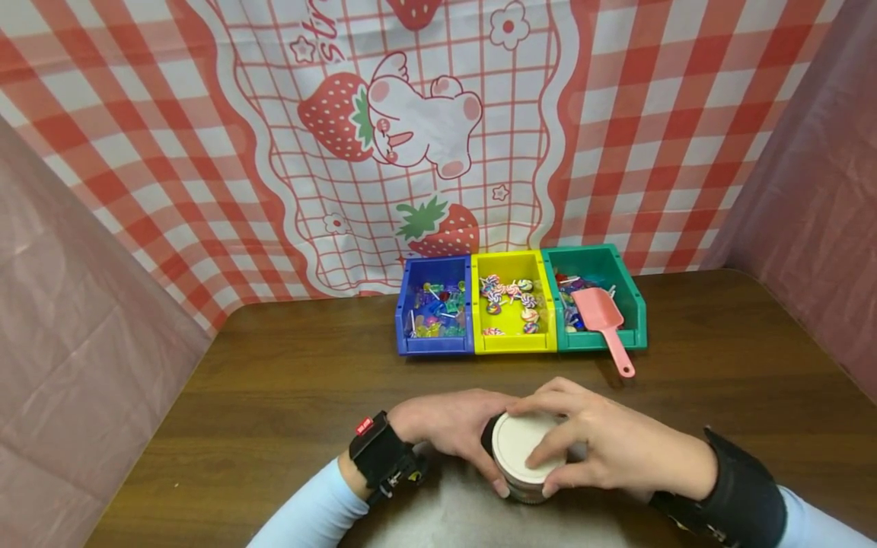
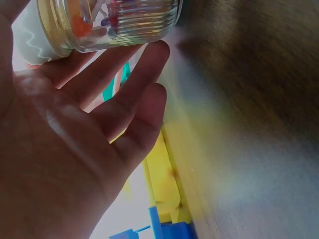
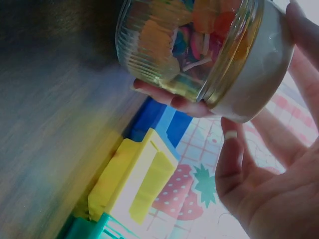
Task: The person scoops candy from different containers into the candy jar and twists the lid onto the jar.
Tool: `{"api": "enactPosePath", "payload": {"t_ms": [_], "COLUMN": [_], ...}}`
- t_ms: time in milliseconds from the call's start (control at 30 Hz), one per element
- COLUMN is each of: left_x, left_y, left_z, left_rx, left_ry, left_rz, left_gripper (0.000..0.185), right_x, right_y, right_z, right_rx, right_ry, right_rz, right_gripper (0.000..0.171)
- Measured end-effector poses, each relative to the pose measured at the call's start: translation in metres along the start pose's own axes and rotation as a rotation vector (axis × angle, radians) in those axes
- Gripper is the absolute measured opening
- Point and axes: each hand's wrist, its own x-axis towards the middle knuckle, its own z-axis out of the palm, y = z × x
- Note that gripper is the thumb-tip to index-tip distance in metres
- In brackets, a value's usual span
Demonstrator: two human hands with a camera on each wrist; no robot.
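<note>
A ribbed glass jar (image 3: 164, 50) stands on the table near its front, with colourful candy-like pieces and small white sticks inside. Its white lid (image 1: 515, 445) sits on top. My left hand (image 1: 455, 422) curves round the glass from the left, thumb at the front and fingers behind. From the other side, my right hand (image 1: 596, 438) grips the lid by its edge, with fingers spread around the rim and one bent over the top. In the right wrist view the lid looks level on the jar's neck.
Behind the jar stand three joined bins: blue (image 1: 435, 346), yellow (image 1: 515, 344) and green (image 1: 637, 320), each holding small candy-like pieces. A pink scoop (image 1: 599, 310) lies across the green bin, its handle hanging over the front. A checked strawberry cloth (image 1: 644, 137) hangs behind the wooden table (image 1: 294, 380).
</note>
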Motion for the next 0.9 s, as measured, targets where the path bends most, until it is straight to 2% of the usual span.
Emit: {"api": "enactPosePath", "payload": {"t_ms": [100,333,467,567,733,833,900], "left_x": [0.000,0.000,0.002,0.002,0.001,0.000,0.000], "left_y": [0.000,0.000,0.000,0.000,0.001,0.001,0.001], "left_z": [0.000,-0.001,-0.001,0.000,-0.001,-0.001,-0.001], "left_rx": [-0.009,0.027,0.012,0.015,0.013,0.008,0.007], "left_ry": [-0.002,-0.014,-0.020,-0.018,-0.017,-0.018,-0.017], "left_rz": [-0.002,-0.007,-0.003,-0.005,-0.016,-0.016,-0.013], "left_gripper": [0.078,0.074,0.073,0.073,0.077,0.081,0.082], "right_x": [0.001,0.005,0.005,0.004,-0.001,-0.003,-0.003], "right_y": [-0.005,-0.020,-0.023,-0.021,-0.015,-0.012,-0.011], "right_z": [0.001,0.008,0.012,0.010,-0.005,-0.010,-0.011], "right_rx": [-0.048,-0.262,-0.310,-0.238,-0.047,-0.016,-0.015], "right_ry": [0.009,0.012,0.037,0.020,-0.072,-0.113,-0.125], "right_rz": [0.044,0.223,0.251,0.253,0.167,0.113,0.111], "right_gripper": [0.023,0.038,0.042,0.041,0.028,0.025,0.024]}}
